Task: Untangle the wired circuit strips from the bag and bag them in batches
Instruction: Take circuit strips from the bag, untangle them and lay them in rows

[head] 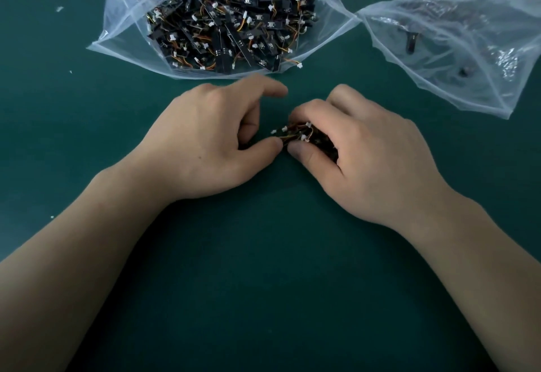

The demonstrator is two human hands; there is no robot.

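Right hand (360,149) curled around bundle of wired circuit strips (304,134), left hand (210,140) pinching its left-end wires, full bag (126,29) far behind.

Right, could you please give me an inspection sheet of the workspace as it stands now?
Surface: dark green table mat.
Job's things: large clear plastic zip bag, mouth open, full of tangled black circuit strips; second clear plastic bag to its right, holding few strips; small bundle of strips between the hands.
Clutter: small white scraps on the mat's left side.
Hands: right hand grips the bundle; left hand pinches its wire ends.
Cables: orange and yellow wires with white connectors on the strips; no others seen.
Surroundings: nothing seen.
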